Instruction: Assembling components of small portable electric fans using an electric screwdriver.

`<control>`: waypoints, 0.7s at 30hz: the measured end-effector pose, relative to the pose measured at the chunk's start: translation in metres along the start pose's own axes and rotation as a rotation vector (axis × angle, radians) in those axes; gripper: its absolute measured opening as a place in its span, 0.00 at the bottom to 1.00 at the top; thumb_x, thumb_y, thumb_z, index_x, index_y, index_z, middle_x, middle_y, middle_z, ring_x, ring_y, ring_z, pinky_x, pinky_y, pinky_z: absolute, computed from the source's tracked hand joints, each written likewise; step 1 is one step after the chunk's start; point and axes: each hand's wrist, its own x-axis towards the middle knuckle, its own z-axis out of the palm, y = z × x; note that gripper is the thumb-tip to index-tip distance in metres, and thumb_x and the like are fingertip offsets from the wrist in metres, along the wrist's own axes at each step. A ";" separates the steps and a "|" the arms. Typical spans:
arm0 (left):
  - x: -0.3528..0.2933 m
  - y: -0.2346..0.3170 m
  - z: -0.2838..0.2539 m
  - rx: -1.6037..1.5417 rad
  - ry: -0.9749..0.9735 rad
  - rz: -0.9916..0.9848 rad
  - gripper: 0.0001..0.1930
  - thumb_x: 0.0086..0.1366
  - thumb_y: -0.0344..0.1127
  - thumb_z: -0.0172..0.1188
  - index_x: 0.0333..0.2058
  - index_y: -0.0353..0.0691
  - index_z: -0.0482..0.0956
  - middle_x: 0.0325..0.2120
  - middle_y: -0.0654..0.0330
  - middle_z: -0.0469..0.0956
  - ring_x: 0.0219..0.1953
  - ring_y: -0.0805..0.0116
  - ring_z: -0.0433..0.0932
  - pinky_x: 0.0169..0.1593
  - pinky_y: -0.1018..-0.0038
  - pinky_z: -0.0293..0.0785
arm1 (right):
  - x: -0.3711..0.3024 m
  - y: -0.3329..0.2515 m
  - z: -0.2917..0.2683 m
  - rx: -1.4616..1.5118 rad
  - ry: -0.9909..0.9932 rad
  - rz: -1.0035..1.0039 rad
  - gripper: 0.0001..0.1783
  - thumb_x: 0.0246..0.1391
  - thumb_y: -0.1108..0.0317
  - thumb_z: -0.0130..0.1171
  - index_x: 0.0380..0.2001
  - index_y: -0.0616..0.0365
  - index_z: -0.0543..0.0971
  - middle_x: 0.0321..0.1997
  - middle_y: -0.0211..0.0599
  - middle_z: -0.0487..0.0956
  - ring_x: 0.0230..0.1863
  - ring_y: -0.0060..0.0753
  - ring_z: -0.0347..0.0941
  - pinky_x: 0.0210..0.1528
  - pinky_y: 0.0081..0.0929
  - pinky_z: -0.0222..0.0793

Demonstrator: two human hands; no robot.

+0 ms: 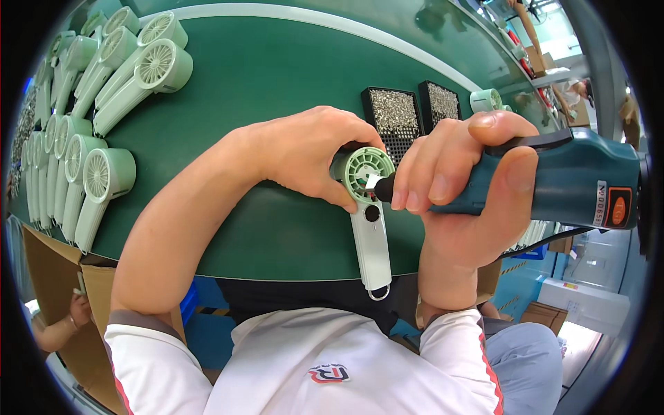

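Observation:
My left hand (315,155) is closed round the head of a pale green handheld fan (371,245), thumb and fingers on its round rim. The fan's handle points toward me, with a dark round spot near its top and a loop at its end. In my right hand (470,187) is a teal electric screwdriver (574,176), held nearly level, its fingers wrapped round the body. The black nose of the screwdriver reaches the open fan head, where a small white piece shows. Whether the bit touches a screw is hidden.
Several similar fans (104,173) stand in rows at the left of the green table (277,76). Beyond my hands lie two black trays of small metal screws (394,114). Another fan (485,101) is at the far right. A cardboard box (90,290) sits below the left edge, beside another person's hand (79,310).

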 end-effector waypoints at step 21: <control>0.000 -0.004 0.003 -0.090 -0.010 0.003 0.31 0.43 0.38 0.82 0.47 0.33 0.82 0.41 0.49 0.84 0.45 0.50 0.82 0.50 0.63 0.79 | 0.011 0.000 0.020 -0.175 0.083 0.010 0.17 0.75 0.64 0.41 0.48 0.70 0.73 0.20 0.38 0.72 0.15 0.31 0.67 0.16 0.34 0.71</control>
